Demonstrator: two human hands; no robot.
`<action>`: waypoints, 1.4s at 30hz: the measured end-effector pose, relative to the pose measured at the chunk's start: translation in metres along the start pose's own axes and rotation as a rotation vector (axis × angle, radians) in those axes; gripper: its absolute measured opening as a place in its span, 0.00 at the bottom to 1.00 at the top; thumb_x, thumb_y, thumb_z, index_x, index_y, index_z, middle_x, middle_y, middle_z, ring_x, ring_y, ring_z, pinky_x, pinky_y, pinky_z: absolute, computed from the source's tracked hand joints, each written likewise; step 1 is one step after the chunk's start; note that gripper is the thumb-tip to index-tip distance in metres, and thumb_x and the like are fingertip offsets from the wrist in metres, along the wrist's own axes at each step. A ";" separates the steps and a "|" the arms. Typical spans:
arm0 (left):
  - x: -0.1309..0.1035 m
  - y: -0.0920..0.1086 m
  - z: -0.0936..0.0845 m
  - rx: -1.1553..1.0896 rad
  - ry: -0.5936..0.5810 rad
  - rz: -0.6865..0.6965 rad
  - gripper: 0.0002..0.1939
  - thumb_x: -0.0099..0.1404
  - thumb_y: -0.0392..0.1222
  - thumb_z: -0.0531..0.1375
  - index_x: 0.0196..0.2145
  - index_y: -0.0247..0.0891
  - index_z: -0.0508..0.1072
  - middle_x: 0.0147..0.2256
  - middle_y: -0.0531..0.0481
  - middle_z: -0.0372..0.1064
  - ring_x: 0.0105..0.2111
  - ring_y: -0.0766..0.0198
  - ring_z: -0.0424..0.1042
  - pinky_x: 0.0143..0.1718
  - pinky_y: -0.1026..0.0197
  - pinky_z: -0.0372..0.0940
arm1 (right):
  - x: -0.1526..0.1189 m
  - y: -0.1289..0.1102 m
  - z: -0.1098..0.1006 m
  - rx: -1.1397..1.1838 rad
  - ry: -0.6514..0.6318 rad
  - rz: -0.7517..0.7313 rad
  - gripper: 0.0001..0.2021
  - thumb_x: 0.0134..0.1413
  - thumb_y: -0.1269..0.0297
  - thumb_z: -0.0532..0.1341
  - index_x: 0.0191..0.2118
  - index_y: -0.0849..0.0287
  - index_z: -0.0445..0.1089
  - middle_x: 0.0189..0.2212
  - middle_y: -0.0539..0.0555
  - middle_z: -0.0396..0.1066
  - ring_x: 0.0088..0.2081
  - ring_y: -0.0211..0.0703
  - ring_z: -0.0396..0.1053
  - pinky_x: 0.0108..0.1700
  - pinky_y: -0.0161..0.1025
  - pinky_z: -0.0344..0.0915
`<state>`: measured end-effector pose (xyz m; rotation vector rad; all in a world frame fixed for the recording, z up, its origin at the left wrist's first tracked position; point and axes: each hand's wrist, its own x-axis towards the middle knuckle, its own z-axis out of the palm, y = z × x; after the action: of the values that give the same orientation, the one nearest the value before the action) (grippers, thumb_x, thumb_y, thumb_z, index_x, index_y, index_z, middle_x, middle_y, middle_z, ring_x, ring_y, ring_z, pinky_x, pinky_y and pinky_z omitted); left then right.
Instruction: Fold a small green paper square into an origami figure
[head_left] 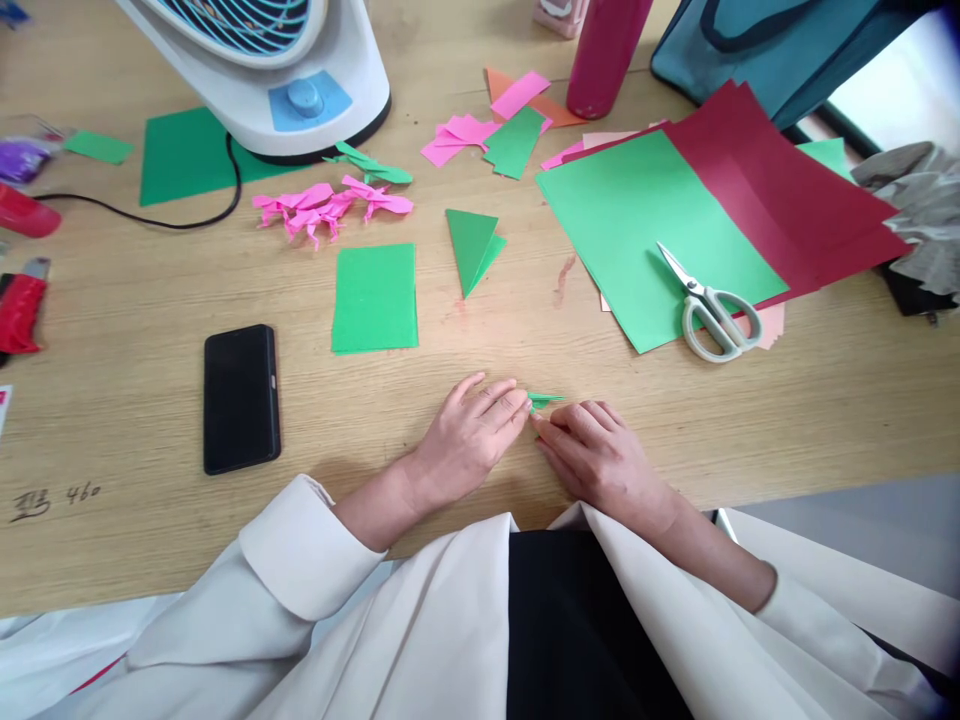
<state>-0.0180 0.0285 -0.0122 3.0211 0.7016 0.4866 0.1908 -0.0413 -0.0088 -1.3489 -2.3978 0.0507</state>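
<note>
A small folded piece of green paper (541, 399) lies at the near part of the table, mostly covered by my fingers. My left hand (480, 425) presses its fingertips on the left end of that paper. My right hand (592, 450) pinches its near edge, with the other fingers curled in. Beyond my hands lie a green square stack of paper (375, 298) and a folded green triangle (472, 245). Several pink folded paper figures (315, 208) and a green folded figure (375, 168) sit farther back.
Scissors (709, 305) rest on green sheets (630, 230) over red sheets (787, 190) at the right. A black phone (240, 398) lies left. Behind stand a white fan (322, 100), its cord (150, 217), a red bottle (606, 55) and a teal bag (772, 60).
</note>
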 end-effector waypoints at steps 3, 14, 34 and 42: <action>-0.001 -0.001 0.001 -0.016 -0.019 0.026 0.17 0.73 0.30 0.50 0.55 0.31 0.71 0.56 0.42 0.72 0.59 0.55 0.67 0.62 0.46 0.59 | 0.000 0.000 0.000 0.012 -0.001 0.001 0.09 0.64 0.73 0.57 0.47 0.64 0.72 0.36 0.58 0.71 0.37 0.46 0.65 0.39 0.43 0.61; -0.005 0.002 0.001 -0.021 -0.022 0.029 0.18 0.73 0.30 0.50 0.57 0.29 0.69 0.58 0.39 0.69 0.60 0.53 0.68 0.62 0.43 0.59 | 0.001 -0.009 0.001 -0.150 -0.058 -0.013 0.14 0.66 0.71 0.56 0.53 0.69 0.71 0.35 0.59 0.71 0.35 0.47 0.65 0.37 0.45 0.62; 0.000 0.002 0.001 -0.107 0.006 -0.082 0.15 0.74 0.35 0.51 0.52 0.36 0.74 0.56 0.43 0.72 0.57 0.56 0.69 0.58 0.47 0.60 | -0.011 -0.017 -0.017 -0.056 -0.086 -0.125 0.10 0.66 0.67 0.56 0.42 0.65 0.74 0.32 0.56 0.70 0.32 0.45 0.65 0.35 0.43 0.63; 0.023 0.003 -0.002 -0.287 -0.038 -0.358 0.05 0.65 0.36 0.63 0.40 0.38 0.72 0.41 0.48 0.76 0.42 0.58 0.72 0.43 0.55 0.63 | -0.021 0.006 -0.021 0.234 0.097 0.245 0.10 0.67 0.69 0.54 0.46 0.59 0.73 0.37 0.57 0.70 0.35 0.42 0.70 0.37 0.39 0.66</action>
<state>0.0027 0.0359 -0.0033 2.5579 1.0401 0.4668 0.2131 -0.0589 0.0022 -1.4862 -2.0632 0.3153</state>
